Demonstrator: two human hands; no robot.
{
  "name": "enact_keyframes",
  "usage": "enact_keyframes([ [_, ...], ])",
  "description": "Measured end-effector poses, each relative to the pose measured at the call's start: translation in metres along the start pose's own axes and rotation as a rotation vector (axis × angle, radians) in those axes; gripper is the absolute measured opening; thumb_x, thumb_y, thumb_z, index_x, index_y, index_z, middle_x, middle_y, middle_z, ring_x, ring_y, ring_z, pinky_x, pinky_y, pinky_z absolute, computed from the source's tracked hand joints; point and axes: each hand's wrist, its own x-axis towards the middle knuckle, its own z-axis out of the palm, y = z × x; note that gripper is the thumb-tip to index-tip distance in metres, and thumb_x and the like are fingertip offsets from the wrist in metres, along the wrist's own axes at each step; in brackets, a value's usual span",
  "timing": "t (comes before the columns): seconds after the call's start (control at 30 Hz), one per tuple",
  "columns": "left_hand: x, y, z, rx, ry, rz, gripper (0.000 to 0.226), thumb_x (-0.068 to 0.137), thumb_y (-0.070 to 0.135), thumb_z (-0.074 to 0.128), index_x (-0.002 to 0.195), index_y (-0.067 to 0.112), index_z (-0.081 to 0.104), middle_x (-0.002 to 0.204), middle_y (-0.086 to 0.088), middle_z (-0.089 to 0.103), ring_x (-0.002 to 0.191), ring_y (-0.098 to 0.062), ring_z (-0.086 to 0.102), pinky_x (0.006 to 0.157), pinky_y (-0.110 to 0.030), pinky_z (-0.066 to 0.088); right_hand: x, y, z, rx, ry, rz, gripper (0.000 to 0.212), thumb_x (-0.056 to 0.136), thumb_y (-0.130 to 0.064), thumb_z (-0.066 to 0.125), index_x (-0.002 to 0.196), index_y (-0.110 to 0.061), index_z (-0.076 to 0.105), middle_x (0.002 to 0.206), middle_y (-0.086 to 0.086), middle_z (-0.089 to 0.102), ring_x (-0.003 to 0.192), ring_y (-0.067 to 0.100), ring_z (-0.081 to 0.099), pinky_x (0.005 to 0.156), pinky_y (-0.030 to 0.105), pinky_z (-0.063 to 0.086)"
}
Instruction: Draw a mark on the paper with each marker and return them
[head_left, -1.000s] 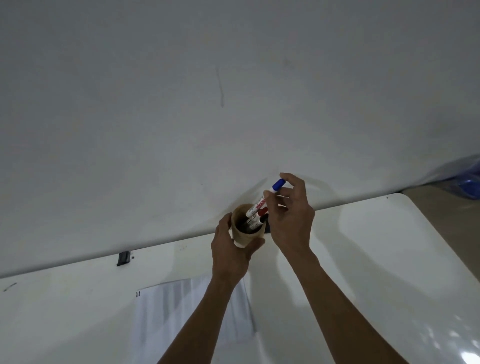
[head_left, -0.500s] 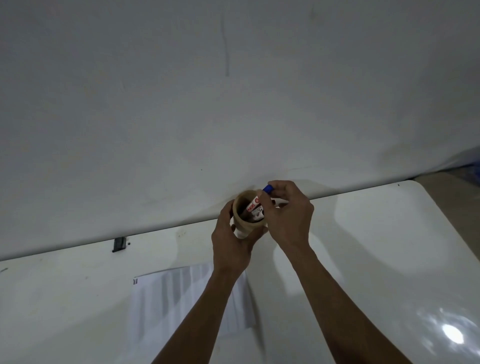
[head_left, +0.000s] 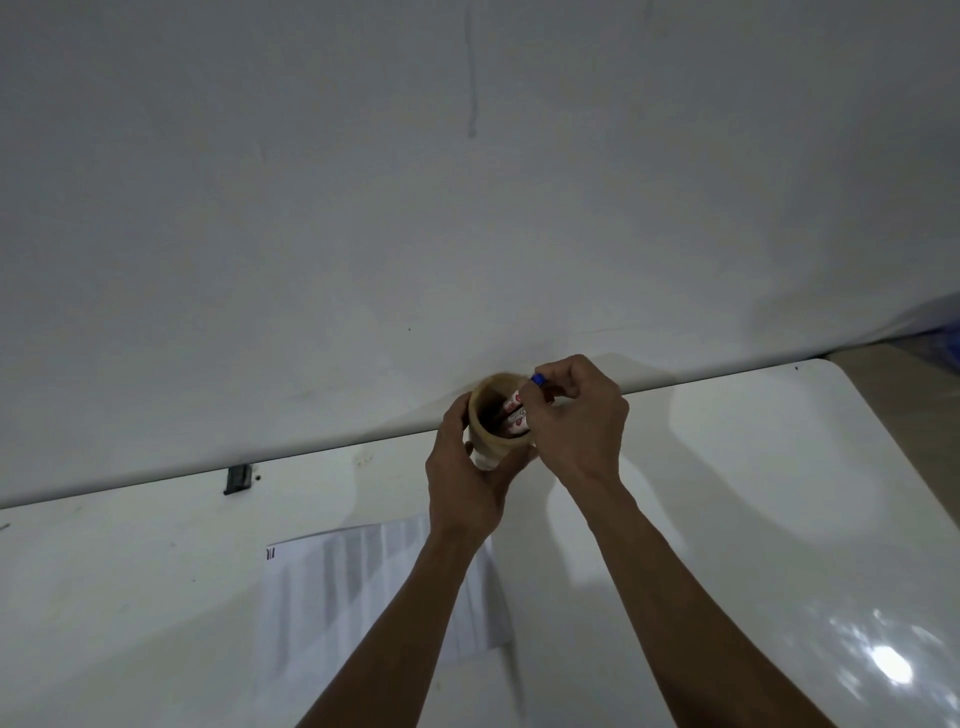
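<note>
Blue-capped marker (head_left: 538, 380) now sunk deeper into paper cup (head_left: 488, 415); right hand (head_left: 576, 415) pinches its top, left hand (head_left: 467, 467) wraps tilted cup. Risk, judged: loose grip tips cup, spilling markers onto table (head_left: 753, 493), away from paper (head_left: 353, 597)

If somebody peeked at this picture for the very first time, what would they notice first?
Probably the two hands meeting at the table's far edge: the left hand wraps a brown cup while the right hand pinches a blue-capped marker at its rim. Nearer the person, a sheet of paper lies on the white table.
</note>
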Motion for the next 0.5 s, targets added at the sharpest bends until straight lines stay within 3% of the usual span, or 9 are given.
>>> enact_keyframes([
  [0.1, -0.0006, 0.0006, -0.0004, 0.057, 0.015, -0.002, 0.063, 0.079, 0.005, 0.08, 0.134, 0.013, 0.05, 0.12, 0.007, 0.064, 0.104, 0.005, 0.064, 0.079, -0.012, 0.053, 0.0011, -0.0019, -0.0001, -0.007, -0.014, 0.013, 0.014, 0.08, -0.009, 0.08, 0.089, -0.009, 0.069, 0.081, -0.004, 0.07, 0.073, 0.004, 0.064, 0.067, -0.003, 0.042],
  [0.23, -0.0012, 0.0034, -0.0005, -0.025, -0.018, -0.015, 0.06, 0.077, -0.021, 0.069, 0.13, 0.001, 0.051, 0.117, 0.003, 0.062, 0.099, 0.013, 0.063, 0.071, -0.004, 0.052, 0.0003, -0.0035, -0.0019, -0.002, -0.034, 0.014, 0.02, 0.081, -0.01, 0.081, 0.097, -0.01, 0.07, 0.084, -0.005, 0.069, 0.073, -0.003, 0.063, 0.066, -0.005, 0.042],
  [0.5, -0.0006, 0.0047, 0.0, 0.038, -0.024, 0.021, 0.055, 0.084, -0.019, 0.064, 0.135, -0.005, 0.047, 0.114, 0.006, 0.061, 0.097, 0.015, 0.063, 0.069, -0.003, 0.051, -0.0062, -0.0039, -0.0085, 0.027, -0.036, 0.016, 0.038, 0.081, -0.022, 0.085, 0.113, -0.011, 0.067, 0.107, 0.001, 0.073, 0.092, 0.018, 0.069, 0.068, -0.007, 0.04],
])
